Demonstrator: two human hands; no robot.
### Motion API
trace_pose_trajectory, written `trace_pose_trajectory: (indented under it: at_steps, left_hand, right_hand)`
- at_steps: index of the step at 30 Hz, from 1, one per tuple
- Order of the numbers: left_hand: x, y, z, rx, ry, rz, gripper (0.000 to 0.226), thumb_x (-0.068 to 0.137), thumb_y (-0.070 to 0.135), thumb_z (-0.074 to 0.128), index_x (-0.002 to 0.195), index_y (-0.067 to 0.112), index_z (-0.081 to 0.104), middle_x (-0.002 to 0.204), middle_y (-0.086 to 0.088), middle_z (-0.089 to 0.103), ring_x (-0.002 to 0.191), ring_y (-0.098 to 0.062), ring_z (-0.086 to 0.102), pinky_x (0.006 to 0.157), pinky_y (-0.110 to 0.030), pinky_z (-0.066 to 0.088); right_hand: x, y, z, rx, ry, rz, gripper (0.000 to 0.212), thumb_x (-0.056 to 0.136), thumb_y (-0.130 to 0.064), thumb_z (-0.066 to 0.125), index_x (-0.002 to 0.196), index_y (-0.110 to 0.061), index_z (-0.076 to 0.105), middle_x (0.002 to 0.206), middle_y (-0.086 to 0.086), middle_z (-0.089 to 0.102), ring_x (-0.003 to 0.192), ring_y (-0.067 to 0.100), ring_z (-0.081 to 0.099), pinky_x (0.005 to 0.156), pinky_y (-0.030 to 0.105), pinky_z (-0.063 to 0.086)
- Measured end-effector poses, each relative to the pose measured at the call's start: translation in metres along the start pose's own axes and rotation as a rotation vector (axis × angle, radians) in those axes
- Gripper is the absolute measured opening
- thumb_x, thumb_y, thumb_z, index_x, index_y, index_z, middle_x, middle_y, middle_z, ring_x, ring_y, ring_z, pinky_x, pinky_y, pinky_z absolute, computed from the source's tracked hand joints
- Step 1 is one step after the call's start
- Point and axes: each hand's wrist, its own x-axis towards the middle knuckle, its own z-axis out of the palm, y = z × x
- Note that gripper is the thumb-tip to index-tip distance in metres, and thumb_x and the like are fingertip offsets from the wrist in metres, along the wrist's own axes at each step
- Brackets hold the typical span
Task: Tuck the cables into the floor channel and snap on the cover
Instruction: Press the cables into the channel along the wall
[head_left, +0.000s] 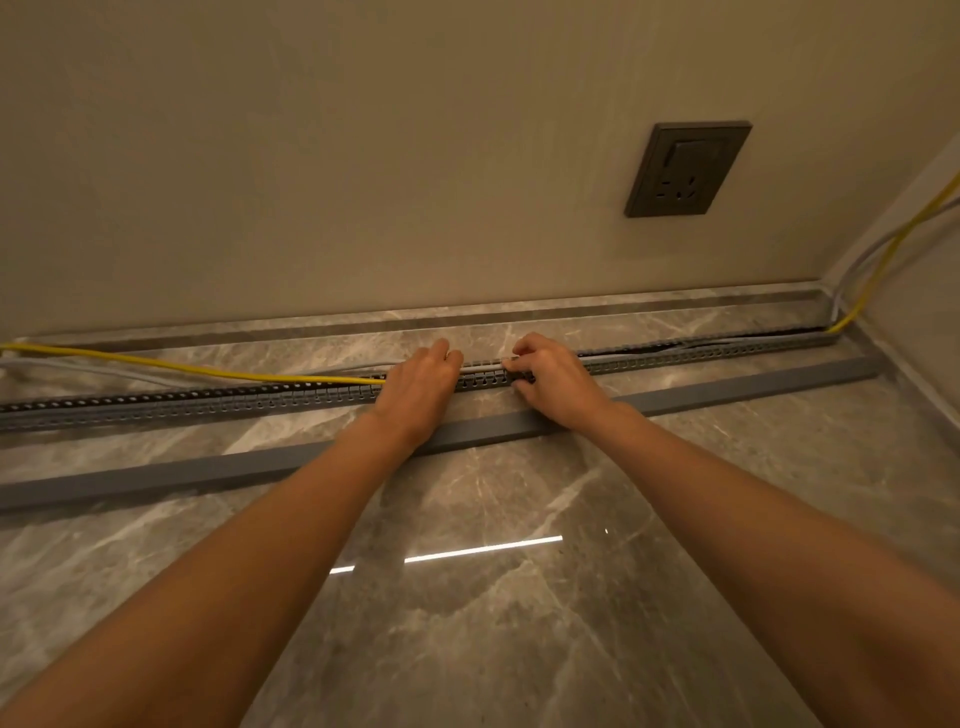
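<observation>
A grey slotted floor channel runs left to right along the marble floor near the wall. A yellow cable and a pale grey cable lie loose behind its left half; right of my hands the cables sit inside the channel. My left hand rests on the channel where the yellow cable meets it, fingers curled down onto the cables. My right hand pinches the cables at the channel's top edge. The long grey cover lies flat on the floor in front, under both forearms.
A dark wall socket sits on the beige wall at the upper right. At the right corner the yellow cable and grey cable climb away along the side wall. Glossy marble floor stretches toward me.
</observation>
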Motion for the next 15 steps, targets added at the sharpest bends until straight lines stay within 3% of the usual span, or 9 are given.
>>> trace_pose_trajectory:
  at_steps: [5, 9, 15]
  left_hand:
    - [0.001, 0.003, 0.003, -0.013, -0.024, -0.012, 0.024, 0.097, 0.011, 0.041, 0.12, 0.005, 0.046, 0.118, -0.016, 0.052, 0.104, -0.033, 0.057, 0.079, -0.042, 0.048]
    - [0.001, 0.001, 0.001, 0.056, 0.002, 0.038, 0.027, 0.098, 0.009, 0.039, 0.123, 0.003, 0.049, 0.119, -0.016, 0.052, 0.105, -0.031, 0.053, 0.083, -0.039, 0.045]
    - [0.002, 0.005, 0.001, 0.097, -0.001, 0.044, 0.027, 0.097, 0.004, 0.038, 0.117, -0.001, 0.056, 0.119, -0.017, 0.054, 0.107, -0.032, 0.051, 0.084, -0.039, 0.043]
  right_hand:
    - [0.001, -0.001, -0.002, 0.057, 0.019, 0.037, 0.037, 0.088, -0.001, 0.055, 0.124, -0.004, 0.059, 0.125, 0.014, 0.056, 0.117, 0.027, 0.052, 0.103, 0.029, 0.038]
    - [-0.001, -0.001, -0.004, 0.072, 0.057, 0.054, 0.033, 0.087, 0.002, 0.053, 0.118, -0.002, 0.061, 0.122, 0.014, 0.058, 0.114, 0.027, 0.053, 0.1, 0.031, 0.041]
    - [-0.01, 0.0, 0.003, -0.074, 0.048, 0.047, 0.03, 0.09, -0.01, 0.05, 0.116, 0.0, 0.062, 0.117, 0.012, 0.05, 0.111, 0.026, 0.047, 0.094, 0.035, 0.043]
